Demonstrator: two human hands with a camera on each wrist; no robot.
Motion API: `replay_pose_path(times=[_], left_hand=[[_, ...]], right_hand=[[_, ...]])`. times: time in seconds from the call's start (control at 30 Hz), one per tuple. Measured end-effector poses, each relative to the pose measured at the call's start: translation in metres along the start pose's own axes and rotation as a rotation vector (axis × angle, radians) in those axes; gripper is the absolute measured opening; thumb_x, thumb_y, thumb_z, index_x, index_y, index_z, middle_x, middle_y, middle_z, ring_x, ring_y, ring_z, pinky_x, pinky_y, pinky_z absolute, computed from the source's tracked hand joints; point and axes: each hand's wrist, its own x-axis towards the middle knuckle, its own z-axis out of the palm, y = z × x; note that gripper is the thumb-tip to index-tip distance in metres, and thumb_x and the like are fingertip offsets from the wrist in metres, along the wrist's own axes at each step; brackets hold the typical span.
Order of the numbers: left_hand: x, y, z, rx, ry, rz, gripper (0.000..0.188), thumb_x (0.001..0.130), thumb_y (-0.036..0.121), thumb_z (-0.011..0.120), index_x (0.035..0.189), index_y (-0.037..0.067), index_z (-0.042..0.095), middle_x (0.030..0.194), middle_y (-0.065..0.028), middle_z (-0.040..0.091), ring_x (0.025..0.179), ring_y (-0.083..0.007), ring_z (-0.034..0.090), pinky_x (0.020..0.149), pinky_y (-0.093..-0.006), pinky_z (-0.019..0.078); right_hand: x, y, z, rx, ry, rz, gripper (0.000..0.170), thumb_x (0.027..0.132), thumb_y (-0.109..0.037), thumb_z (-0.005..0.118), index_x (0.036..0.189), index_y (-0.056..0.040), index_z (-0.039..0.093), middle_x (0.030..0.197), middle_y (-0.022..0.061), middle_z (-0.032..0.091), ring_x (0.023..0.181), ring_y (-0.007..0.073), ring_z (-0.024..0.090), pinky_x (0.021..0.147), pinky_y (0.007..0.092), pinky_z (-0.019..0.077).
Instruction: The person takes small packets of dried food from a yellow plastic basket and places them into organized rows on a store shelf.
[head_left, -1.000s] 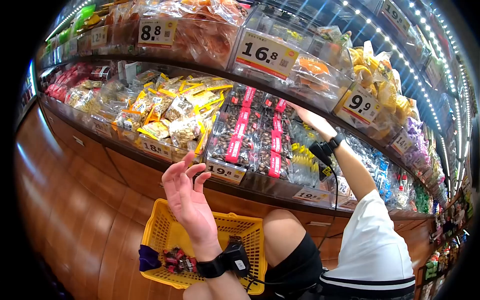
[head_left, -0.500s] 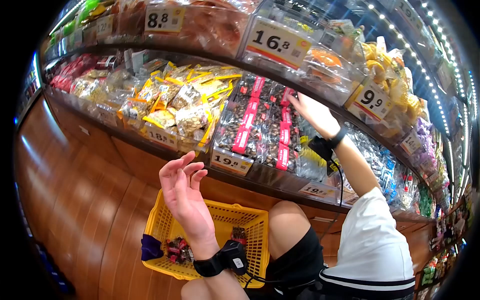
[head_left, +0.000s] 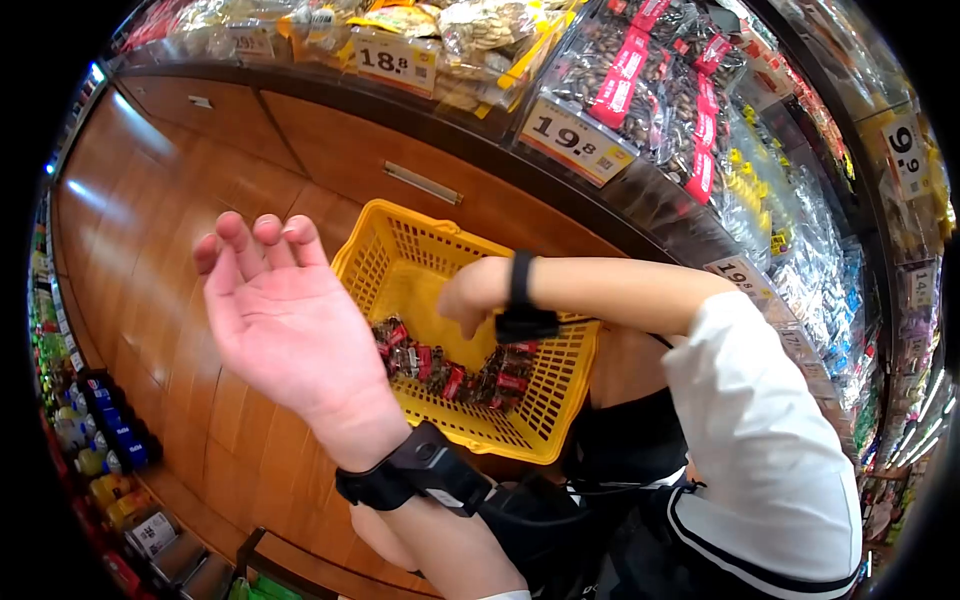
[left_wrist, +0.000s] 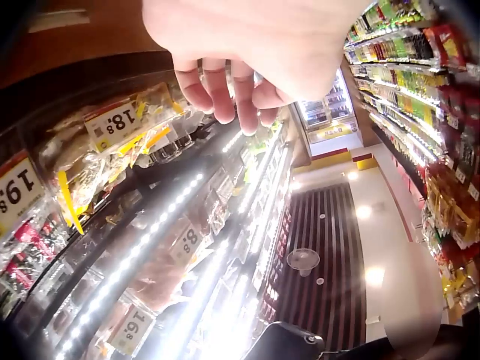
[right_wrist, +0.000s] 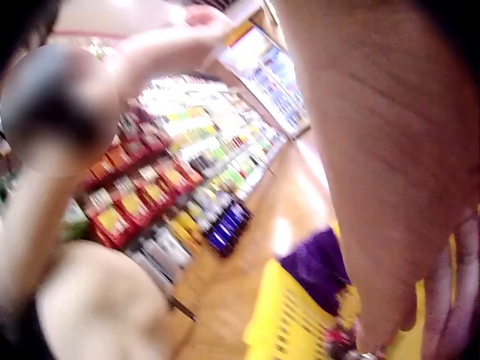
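My right hand [head_left: 475, 295] reaches down over the yellow basket [head_left: 365, 235], fingers hanging loosely inside its rim. In the right wrist view, yellow shows between thumb and fingers [right_wrist: 450, 322], with nothing seen held. Small clear packets with red labels and dark contents [head_left: 455, 380] lie in a row along the basket's near side, close below that hand. My left hand [head_left: 290, 330] is raised left of the basket, palm up, fingers slightly bent and nothing in it. The left wrist view shows the same hand [left_wrist: 255, 45] from behind, against the shelves.
Beyond the basket stands a shelf of bagged goods, with dark packs under red labels [head_left: 620, 85] behind a 19.8 price tag [head_left: 575, 138]. A purple cloth-like piece [right_wrist: 315, 266] hangs at the basket's end. Wooden floor [head_left: 160, 300] stretches left toward shelves of drinks [head_left: 120, 420].
My right hand has come back from the shelf down into the basket. The view has tilted down, and the packets show as a longer row. My left hand has turned more open.
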Motion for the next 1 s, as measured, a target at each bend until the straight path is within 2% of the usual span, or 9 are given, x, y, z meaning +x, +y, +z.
replay_pose_path(times=[0.13, 0.2, 0.27, 0.33, 0.4, 0.47, 0.7, 0.8, 1.0], left_hand=[[0.003, 0.017, -0.008, 0.032, 0.017, 0.025, 0.012, 0.096, 0.010, 0.053, 0.107, 0.009, 0.057, 0.107, -0.0068, 0.063, 0.093, -0.0210, 0.056, 0.089, -0.0380, 0.0468], [0.004, 0.023, -0.013, 0.043, 0.012, 0.014, 0.013, 0.096, 0.010, 0.054, 0.108, 0.008, 0.057, 0.107, -0.0067, 0.062, 0.093, -0.0207, 0.056, 0.087, -0.0377, 0.0456], [0.003, 0.028, -0.013, 0.063, 0.005, 0.014, 0.013, 0.095, 0.010, 0.054, 0.108, 0.008, 0.057, 0.107, -0.0067, 0.062, 0.092, -0.0207, 0.056, 0.087, -0.0375, 0.0449], [0.002, 0.032, -0.013, 0.075, -0.010, 0.002, 0.013, 0.095, 0.011, 0.055, 0.108, 0.008, 0.057, 0.107, -0.0066, 0.062, 0.092, -0.0206, 0.055, 0.087, -0.0373, 0.0442], [0.003, 0.035, -0.014, 0.109, -0.002, 0.006, 0.013, 0.095, 0.011, 0.055, 0.108, 0.008, 0.057, 0.108, -0.0063, 0.062, 0.092, -0.0207, 0.055, 0.087, -0.0377, 0.0433], [0.004, 0.039, -0.017, 0.096, -0.014, 0.004, 0.013, 0.096, 0.011, 0.055, 0.108, 0.008, 0.057, 0.108, -0.0063, 0.061, 0.093, -0.0207, 0.054, 0.088, -0.0378, 0.0432], [0.000, 0.044, -0.013, 0.034, -0.068, -0.025, 0.010, 0.095, 0.005, 0.054, 0.105, 0.006, 0.053, 0.109, -0.0073, 0.055, 0.096, -0.0213, 0.051, 0.091, -0.0374, 0.0435], [-0.001, 0.038, -0.010, 0.059, -0.072, -0.014, 0.013, 0.094, 0.005, 0.055, 0.107, 0.006, 0.054, 0.111, -0.0075, 0.056, 0.096, -0.0216, 0.052, 0.091, -0.0376, 0.0435], [-0.004, 0.030, -0.008, 0.124, -0.071, -0.037, 0.015, 0.095, 0.009, 0.054, 0.110, 0.006, 0.056, 0.112, -0.0077, 0.058, 0.095, -0.0211, 0.052, 0.090, -0.0378, 0.0437]], right_hand=[[0.110, 0.076, 0.068, -0.248, -0.410, 0.101, 0.049, 0.079, -0.025, 0.080, 0.123, -0.0066, 0.067, 0.103, 0.0118, 0.072, 0.093, 0.0319, 0.068, 0.076, 0.0447, 0.0540], [0.105, 0.099, 0.117, -0.099, -0.251, 0.118, 0.068, 0.078, -0.030, 0.084, 0.139, -0.0142, 0.056, 0.125, 0.0086, 0.066, 0.110, 0.0311, 0.064, 0.086, 0.0473, 0.0548], [0.108, 0.103, 0.151, -0.324, -0.244, -0.038, 0.080, 0.075, -0.038, 0.087, 0.144, -0.0214, 0.051, 0.139, 0.0057, 0.058, 0.122, 0.0298, 0.058, 0.098, 0.0492, 0.0523], [0.127, 0.122, 0.179, -0.317, -0.298, -0.041, 0.081, 0.074, -0.042, 0.088, 0.144, -0.0231, 0.052, 0.141, 0.0045, 0.056, 0.126, 0.0292, 0.055, 0.100, 0.0500, 0.0514], [0.120, 0.115, 0.177, -0.308, -0.341, -0.030, 0.082, 0.073, -0.045, 0.088, 0.143, -0.0249, 0.053, 0.143, 0.0033, 0.054, 0.129, 0.0286, 0.052, 0.103, 0.0507, 0.0504], [0.106, 0.096, 0.178, -0.628, -0.437, -0.020, 0.079, 0.075, -0.044, 0.087, 0.143, -0.0257, 0.053, 0.148, 0.0022, 0.047, 0.135, 0.0289, 0.045, 0.104, 0.0510, 0.0492], [0.100, 0.083, 0.187, -0.518, -0.339, -0.043, 0.073, 0.078, -0.045, 0.084, 0.143, -0.0268, 0.054, 0.152, 0.0012, 0.042, 0.139, 0.0283, 0.039, 0.104, 0.0506, 0.0494], [0.107, 0.077, 0.174, -0.595, -0.388, -0.139, 0.064, 0.081, -0.045, 0.080, 0.138, -0.0228, 0.058, 0.139, 0.0062, 0.056, 0.124, 0.0295, 0.054, 0.098, 0.0457, 0.0534], [0.068, 0.020, 0.038, -0.182, -0.309, 0.093, 0.059, 0.081, -0.045, 0.079, 0.131, -0.0173, 0.063, 0.123, 0.0098, 0.067, 0.107, 0.0296, 0.066, 0.091, 0.0420, 0.0556]])
